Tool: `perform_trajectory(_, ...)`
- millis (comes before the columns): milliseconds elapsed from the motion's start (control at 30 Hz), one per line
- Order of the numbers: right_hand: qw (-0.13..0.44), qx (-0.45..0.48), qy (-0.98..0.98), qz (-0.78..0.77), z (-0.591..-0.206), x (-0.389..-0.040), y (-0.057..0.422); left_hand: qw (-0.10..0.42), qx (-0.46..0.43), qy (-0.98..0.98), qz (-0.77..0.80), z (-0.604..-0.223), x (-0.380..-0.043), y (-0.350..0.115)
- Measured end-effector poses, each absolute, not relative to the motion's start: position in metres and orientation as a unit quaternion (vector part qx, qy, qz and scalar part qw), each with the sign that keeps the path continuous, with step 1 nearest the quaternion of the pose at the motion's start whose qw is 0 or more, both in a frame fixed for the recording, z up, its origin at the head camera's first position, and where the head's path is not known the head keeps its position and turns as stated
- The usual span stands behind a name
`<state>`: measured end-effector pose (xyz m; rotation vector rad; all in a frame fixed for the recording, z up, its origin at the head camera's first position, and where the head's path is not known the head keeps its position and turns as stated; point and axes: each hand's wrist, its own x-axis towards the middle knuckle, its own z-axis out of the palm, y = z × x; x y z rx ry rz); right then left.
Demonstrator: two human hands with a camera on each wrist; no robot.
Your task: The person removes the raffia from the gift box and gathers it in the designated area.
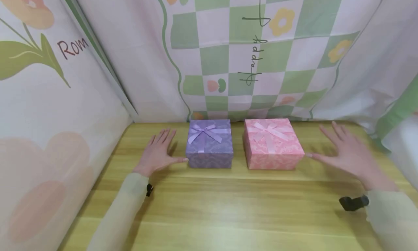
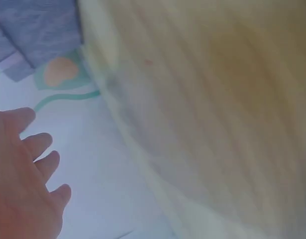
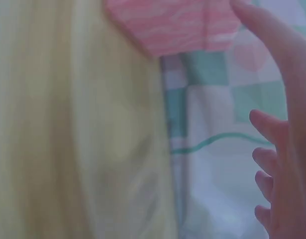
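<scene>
Two gift boxes with ribbon bows sit side by side on the wooden table, a purple one on the left and a pink one on the right. Beside the purple box is my left hand, fingers spread, its thumb tip right at the box's front left corner. My right hand hovers right of the pink box with fingers apart, thumb pointing at its front right corner. Neither hand holds anything. In the left wrist view part of the purple box shows; the right wrist view catches the pink box above the fingers.
Behind the boxes a green-and-white checkered curtain hangs down to the table's back edge. A flower-printed cloth borders the left side. Bare wood of the table stretches in front of the boxes.
</scene>
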<state>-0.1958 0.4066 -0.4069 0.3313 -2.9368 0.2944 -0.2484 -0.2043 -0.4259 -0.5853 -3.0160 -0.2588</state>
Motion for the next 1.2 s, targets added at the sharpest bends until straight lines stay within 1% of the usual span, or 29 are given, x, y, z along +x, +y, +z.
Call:
perform_trajectory(100, 0.096, 0.108, -0.98, 0.138, -0.395, -0.196, 0.4, 0.041, -0.195, -0.974, -0.106, -0.421, -0.249, -0.201)
perform_trajectory(233, 0.096, 0.099, -0.968, 0.208, -0.375, -0.189, 0.385, 0.049, -0.209, -0.967, -0.14, -0.416, -0.247, -0.197)
perform_trajectory(367, 0.102, 0.1, -0.953, 0.268, -0.357, -0.183, 0.361, 0.049, -0.215, -0.949, -0.227, -0.412, -0.244, -0.192)
perform_trajectory(500, 0.119, 0.107, -0.933, 0.322, -0.347, -0.178, 0.333, 0.033, -0.198, -0.921, -0.334, -0.413, -0.238, -0.186)
perform_trajectory(633, 0.122, 0.127, -0.908, 0.38, -0.346, -0.171, 0.299, 0.001, -0.18, -0.907, -0.38, -0.42, -0.231, -0.18)
perform_trajectory(767, 0.095, 0.158, -0.877, 0.443, -0.352, -0.165, 0.262, -0.024, -0.181, -0.889, -0.421, -0.428, -0.225, -0.172)
perform_trajectory(833, 0.084, 0.179, -0.858, 0.474, -0.356, -0.163, 0.245, -0.026, -0.189, -0.871, -0.454, -0.431, -0.223, -0.168)
perform_trajectory(967, 0.052, 0.209, -0.81, 0.545, -0.364, -0.159, 0.21, -0.01, -0.207, -0.831, -0.517, -0.438, -0.227, -0.159)
perform_trajectory(1100, 0.003, 0.191, -0.772, 0.605, -0.376, -0.155, 0.177, 0.0, -0.207, -0.793, -0.573, -0.444, -0.233, -0.15)
perform_trajectory(1200, -0.014, 0.162, -0.777, 0.608, -0.389, -0.153, 0.156, 0.006, -0.187, -0.795, -0.578, -0.447, -0.234, -0.144)
